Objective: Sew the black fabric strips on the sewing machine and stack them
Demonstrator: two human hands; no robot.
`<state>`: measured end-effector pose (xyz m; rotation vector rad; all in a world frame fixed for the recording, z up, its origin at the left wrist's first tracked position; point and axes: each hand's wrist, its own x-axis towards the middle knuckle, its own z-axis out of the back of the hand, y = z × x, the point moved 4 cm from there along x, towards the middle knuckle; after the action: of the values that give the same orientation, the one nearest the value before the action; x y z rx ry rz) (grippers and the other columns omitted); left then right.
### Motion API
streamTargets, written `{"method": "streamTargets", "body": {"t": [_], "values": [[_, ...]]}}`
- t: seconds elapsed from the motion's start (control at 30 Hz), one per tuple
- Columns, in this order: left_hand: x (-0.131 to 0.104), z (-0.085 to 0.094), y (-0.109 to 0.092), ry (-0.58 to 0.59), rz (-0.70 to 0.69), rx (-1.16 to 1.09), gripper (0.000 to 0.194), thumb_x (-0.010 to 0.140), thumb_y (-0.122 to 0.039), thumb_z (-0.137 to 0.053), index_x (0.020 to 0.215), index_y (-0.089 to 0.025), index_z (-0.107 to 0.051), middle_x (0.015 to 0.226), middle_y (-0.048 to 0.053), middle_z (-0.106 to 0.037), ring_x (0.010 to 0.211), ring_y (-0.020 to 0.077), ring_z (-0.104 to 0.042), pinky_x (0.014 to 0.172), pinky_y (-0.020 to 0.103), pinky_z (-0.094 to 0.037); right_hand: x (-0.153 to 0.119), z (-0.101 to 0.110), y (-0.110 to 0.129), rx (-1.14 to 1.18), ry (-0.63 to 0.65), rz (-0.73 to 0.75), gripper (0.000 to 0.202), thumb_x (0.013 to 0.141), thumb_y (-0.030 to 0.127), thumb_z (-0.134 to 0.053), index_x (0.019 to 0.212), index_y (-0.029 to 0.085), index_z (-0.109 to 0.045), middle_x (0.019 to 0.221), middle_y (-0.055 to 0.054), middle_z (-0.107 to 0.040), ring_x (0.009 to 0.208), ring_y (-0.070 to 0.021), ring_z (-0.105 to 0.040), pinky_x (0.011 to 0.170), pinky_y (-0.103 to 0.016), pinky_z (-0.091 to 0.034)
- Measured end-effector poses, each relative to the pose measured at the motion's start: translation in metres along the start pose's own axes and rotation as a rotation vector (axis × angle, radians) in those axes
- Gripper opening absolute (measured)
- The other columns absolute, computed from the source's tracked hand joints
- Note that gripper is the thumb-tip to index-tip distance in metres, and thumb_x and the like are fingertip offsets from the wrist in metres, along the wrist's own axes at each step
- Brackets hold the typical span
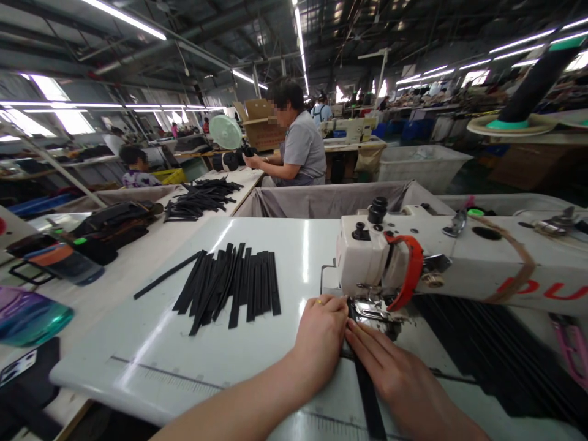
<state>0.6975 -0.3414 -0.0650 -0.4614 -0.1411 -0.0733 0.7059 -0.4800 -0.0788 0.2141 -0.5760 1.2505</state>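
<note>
A white sewing machine (441,257) with an orange-red guard stands on the right of a pale table. Close to its needle area, my left hand (321,331) has its fingers bent together on a black strip (369,398). My right hand (390,361) lies along the strip's other side, fingers pressed together at its edge. The strip runs from under the machine head toward the front edge. A group of short black strips (229,285) lies left of my hands. Longer black strips (496,355) lie under the machine arm at the right.
More black strips (202,199) are piled on the far table. Bottles (68,263) and a phone (21,367) are at the left. A person in a grey shirt (303,147) sits ahead behind a cloth-lined bin (312,199). Pink snips (569,349) lie far right.
</note>
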Motion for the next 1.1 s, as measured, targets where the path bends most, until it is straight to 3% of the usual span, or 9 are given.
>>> {"method": "streamTargets", "body": {"t": [0.17, 0.37, 0.5, 0.73, 1.1], "values": [[0.003, 0.004, 0.0, -0.017, 0.002, -0.015, 0.025, 0.098, -0.018, -0.044, 0.096, -0.02, -0.068, 0.109, 0.008, -0.068, 0.105, 0.0239, -0.056, 0.092, 0.04, -0.043, 0.006, 0.009, -0.011, 0.114, -0.001, -0.015, 0.051, 0.08, -0.003, -0.037, 0.123, 0.011, -0.06, 0.116, -0.012, -0.069, 0.107, -0.0202, -0.064, 0.086, -0.032, -0.058], [0.002, 0.004, 0.002, -0.041, 0.022, -0.066, 0.022, 0.097, -0.015, -0.047, 0.1, -0.019, -0.069, 0.119, 0.007, -0.067, 0.11, 0.0243, -0.056, 0.095, 0.043, -0.043, 0.005, 0.023, -0.014, 0.372, 0.013, -0.027, 0.03, 0.086, 0.004, -0.043, 0.096, 0.02, -0.066, 0.09, -0.006, -0.069, 0.083, -0.0166, -0.066, 0.076, -0.026, -0.056], [0.001, 0.003, 0.003, -0.039, 0.009, -0.083, 0.02, 0.096, -0.015, -0.049, 0.1, -0.019, -0.068, 0.12, 0.007, -0.067, 0.111, 0.0242, -0.055, 0.097, 0.043, -0.043, 0.007, 0.025, -0.015, 0.463, 0.021, -0.037, 0.028, 0.089, 0.006, -0.044, 0.095, 0.021, -0.068, 0.087, -0.004, -0.069, 0.08, -0.0162, -0.065, 0.075, -0.026, -0.055], [0.002, 0.005, 0.0, -0.027, 0.007, -0.08, 0.02, 0.096, -0.014, -0.049, 0.095, -0.018, -0.069, 0.117, 0.006, -0.068, 0.109, 0.0247, -0.056, 0.095, 0.042, -0.043, 0.005, 0.016, -0.026, 0.334, 0.011, -0.087, 0.033, 0.088, 0.008, -0.043, 0.107, 0.02, -0.067, 0.102, -0.005, -0.071, 0.096, -0.0197, -0.065, 0.088, -0.034, -0.055], [0.001, 0.004, -0.002, -0.029, -0.004, -0.056, 0.024, 0.099, -0.017, -0.047, 0.095, -0.018, -0.07, 0.122, 0.007, -0.067, 0.109, 0.0253, -0.056, 0.094, 0.044, -0.044, 0.007, 0.003, -0.03, 0.136, 0.052, -0.082, 0.04, 0.086, 0.005, -0.04, 0.118, 0.016, -0.061, 0.113, -0.01, -0.068, 0.092, -0.0225, -0.066, 0.076, -0.038, -0.057]]}}
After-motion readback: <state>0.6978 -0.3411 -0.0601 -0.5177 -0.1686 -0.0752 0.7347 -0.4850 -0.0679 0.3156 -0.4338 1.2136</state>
